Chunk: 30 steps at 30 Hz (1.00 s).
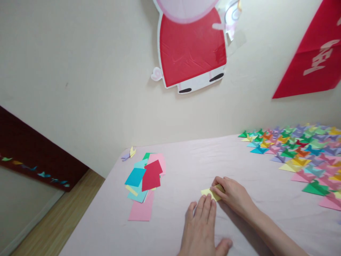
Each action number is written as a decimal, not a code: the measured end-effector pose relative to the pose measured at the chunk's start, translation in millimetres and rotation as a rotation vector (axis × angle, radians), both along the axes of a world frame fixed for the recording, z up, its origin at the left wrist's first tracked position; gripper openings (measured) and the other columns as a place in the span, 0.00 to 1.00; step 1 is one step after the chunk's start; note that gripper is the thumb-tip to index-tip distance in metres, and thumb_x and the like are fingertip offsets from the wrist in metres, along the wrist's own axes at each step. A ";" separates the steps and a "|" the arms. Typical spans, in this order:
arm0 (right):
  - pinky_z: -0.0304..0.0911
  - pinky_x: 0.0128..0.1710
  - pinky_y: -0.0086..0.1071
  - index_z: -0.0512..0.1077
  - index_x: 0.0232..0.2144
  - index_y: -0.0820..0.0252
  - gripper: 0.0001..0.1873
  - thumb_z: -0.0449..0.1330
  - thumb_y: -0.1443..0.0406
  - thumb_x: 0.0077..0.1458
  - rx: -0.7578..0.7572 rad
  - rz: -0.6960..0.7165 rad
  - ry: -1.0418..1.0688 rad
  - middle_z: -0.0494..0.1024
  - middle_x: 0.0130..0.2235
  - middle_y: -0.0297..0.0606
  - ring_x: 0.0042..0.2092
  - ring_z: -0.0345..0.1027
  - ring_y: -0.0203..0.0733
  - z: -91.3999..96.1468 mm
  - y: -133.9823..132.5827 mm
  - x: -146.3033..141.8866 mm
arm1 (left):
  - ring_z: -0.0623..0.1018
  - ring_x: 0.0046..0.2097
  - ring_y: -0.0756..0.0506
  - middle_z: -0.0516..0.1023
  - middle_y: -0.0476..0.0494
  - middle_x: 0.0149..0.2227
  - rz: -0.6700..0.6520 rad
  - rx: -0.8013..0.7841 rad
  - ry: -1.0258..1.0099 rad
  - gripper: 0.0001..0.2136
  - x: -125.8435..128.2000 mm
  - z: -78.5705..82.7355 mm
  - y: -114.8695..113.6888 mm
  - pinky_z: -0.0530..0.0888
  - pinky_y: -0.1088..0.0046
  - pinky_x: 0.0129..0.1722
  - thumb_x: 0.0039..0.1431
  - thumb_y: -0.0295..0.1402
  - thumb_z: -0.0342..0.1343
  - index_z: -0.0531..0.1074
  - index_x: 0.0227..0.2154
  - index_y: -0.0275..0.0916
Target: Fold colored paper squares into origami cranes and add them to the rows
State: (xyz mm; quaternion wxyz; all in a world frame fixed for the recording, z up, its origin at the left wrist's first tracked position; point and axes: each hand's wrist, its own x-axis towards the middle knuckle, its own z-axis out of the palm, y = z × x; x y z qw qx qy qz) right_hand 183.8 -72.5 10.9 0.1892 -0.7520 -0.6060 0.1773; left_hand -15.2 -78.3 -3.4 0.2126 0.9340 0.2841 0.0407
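A small yellow paper (209,192) lies on the pale pink table cover (186,163) in front of me. My left hand (202,225) lies flat beside it, fingers stretched out, fingertips at the paper's near edge. My right hand (231,193) rests on the paper's right end, fingers curled and pinching it. To the left lies a loose pile of coloured paper squares (145,179), with red, blue, pink and green sheets.
Several folded paper figures (301,156) in many colours cover the table's right side. Two small folded pieces (129,153) sit at the far left corner. A wall with a red cartoon cutout (193,53) stands behind. The table's left edge drops to wood floor (58,224).
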 end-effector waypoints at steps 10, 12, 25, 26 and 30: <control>0.57 0.35 0.31 0.73 0.32 0.57 0.11 0.52 0.62 0.58 0.002 0.001 -0.010 0.78 0.32 0.40 0.36 0.71 0.44 -3.2 1.1 0.5 | 0.49 0.70 0.34 0.41 0.39 0.70 -0.004 -0.017 0.014 0.39 0.3 5.4 -0.2 0.53 0.44 0.65 0.63 0.55 0.47 0.46 0.69 0.35; 0.56 0.35 0.31 0.73 0.32 0.57 0.11 0.52 0.62 0.58 -0.008 -0.002 -0.007 0.78 0.32 0.40 0.36 0.71 0.44 -3.5 1.2 0.3 | 0.49 0.70 0.35 0.41 0.40 0.70 -0.004 0.002 0.013 0.38 0.2 4.9 -0.4 0.54 0.45 0.65 0.64 0.53 0.46 0.45 0.69 0.36; 0.55 0.34 0.30 0.73 0.31 0.56 0.10 0.53 0.62 0.57 -0.010 -0.029 -0.017 0.76 0.30 0.38 0.35 0.71 0.44 -3.2 1.5 -1.6 | 0.47 0.70 0.35 0.40 0.42 0.70 0.027 -0.101 0.030 0.36 3.5 12.3 -0.5 0.50 0.42 0.66 0.65 0.51 0.45 0.46 0.69 0.36; 0.55 0.33 0.30 0.73 0.31 0.56 0.10 0.53 0.62 0.57 -0.010 -0.028 -0.015 0.76 0.30 0.38 0.35 0.71 0.44 -3.6 1.5 -1.5 | 0.47 0.70 0.35 0.41 0.42 0.70 0.030 -0.107 0.027 0.36 3.6 12.7 -0.3 0.49 0.42 0.66 0.64 0.52 0.46 0.46 0.69 0.36; 0.55 0.34 0.30 0.73 0.32 0.56 0.10 0.52 0.62 0.58 -0.010 -0.017 -0.029 0.76 0.30 0.38 0.35 0.70 0.45 -6.0 1.0 -1.3 | 0.49 0.70 0.35 0.43 0.43 0.70 0.038 -0.105 0.010 0.37 3.9 12.5 0.4 0.49 0.42 0.66 0.63 0.54 0.46 0.47 0.68 0.38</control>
